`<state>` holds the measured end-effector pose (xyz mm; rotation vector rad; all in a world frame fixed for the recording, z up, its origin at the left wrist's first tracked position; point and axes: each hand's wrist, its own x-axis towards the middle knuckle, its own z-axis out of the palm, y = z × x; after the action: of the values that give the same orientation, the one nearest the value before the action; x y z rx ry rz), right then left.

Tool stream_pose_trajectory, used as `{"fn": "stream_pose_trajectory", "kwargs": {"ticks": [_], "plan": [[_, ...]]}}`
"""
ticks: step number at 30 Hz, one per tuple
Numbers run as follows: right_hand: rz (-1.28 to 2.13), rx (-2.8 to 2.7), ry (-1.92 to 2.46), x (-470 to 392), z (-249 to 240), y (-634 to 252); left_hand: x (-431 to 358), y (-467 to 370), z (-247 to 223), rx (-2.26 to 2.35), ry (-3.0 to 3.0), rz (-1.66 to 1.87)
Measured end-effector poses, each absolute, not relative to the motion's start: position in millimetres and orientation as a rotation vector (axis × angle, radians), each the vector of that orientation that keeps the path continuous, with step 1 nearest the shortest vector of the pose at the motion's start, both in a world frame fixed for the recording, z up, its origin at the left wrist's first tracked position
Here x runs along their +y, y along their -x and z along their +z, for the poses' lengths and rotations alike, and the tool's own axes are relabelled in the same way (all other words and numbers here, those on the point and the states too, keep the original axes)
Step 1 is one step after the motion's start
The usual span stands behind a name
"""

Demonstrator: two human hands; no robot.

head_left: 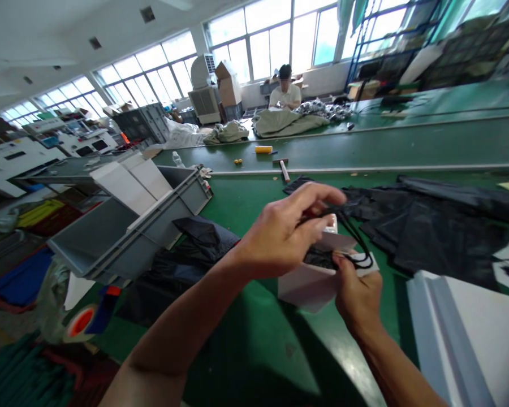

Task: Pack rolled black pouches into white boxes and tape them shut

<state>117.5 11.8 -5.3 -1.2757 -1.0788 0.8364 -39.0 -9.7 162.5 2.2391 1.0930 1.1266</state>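
A small white box (pixel 307 285) with its flaps up sits over the green table, black material showing inside it. My right hand (pixel 358 291) grips the box at its right side, thumb on the rim by a loop of black cable (pixel 367 249). Above the box, my left hand (pixel 290 229) is curled with fingers and thumb around part of the black cable; the fingertips partly hide what they hold. A small white piece (pixel 332 224) shows just beside the left fingertips.
A grey crate (pixel 131 243) holding white boxes stands left, black bags (pixel 195 243) beside it. Black sheets (pixel 441 226) and stacked white boxes (pixel 483 333) lie right. Behind are a yellow roll (pixel 263 149), a white-handled tool (pixel 284 170) and a seated person (pixel 285 93).
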Motion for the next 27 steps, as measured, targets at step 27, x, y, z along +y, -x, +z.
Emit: {"fn": "stream_pose_trajectory", "kwargs": {"ticks": [27], "plan": [[0.913, -1.074, 1.325, 3, 11, -117, -26, 49, 71, 2.296, -2.165, 0.91]]}}
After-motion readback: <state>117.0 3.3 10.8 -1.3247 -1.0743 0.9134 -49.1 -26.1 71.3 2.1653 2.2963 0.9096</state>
